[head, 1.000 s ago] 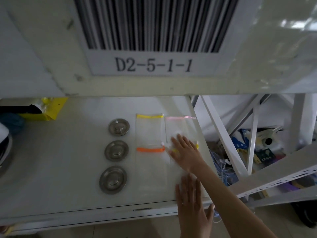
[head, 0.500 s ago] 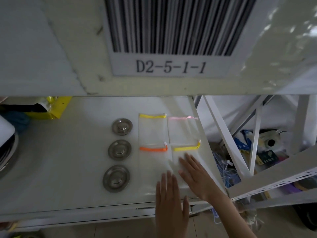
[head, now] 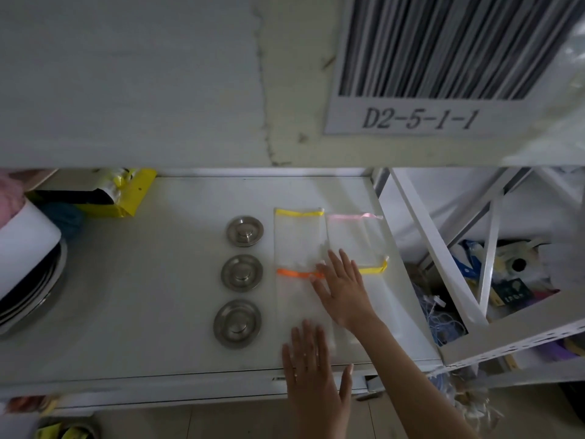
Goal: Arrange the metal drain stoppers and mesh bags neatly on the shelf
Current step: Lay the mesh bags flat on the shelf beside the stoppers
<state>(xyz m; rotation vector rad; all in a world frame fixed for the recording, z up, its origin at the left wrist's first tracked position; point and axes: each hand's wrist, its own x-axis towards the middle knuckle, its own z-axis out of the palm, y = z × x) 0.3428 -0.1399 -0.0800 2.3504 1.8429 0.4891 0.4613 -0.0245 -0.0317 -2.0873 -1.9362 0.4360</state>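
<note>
Mid-frame on the shelf [head: 158,280] we list three drain stoppers [head: 242,273] beside four mesh bags [head: 299,239], our left hand [head: 311,372] and right hand [head: 343,289] spread flat on them.

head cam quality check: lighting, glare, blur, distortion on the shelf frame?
Head view: dim and underexposed, shelf grey-green; bright daylight glare at the upper right washes out the barcode label edge; wide-angle bending curves the shelf edges; the left hand and right hand are slightly soft; the clear mesh bags barely separate from the surface; the drain stoppers read clearly.
</note>
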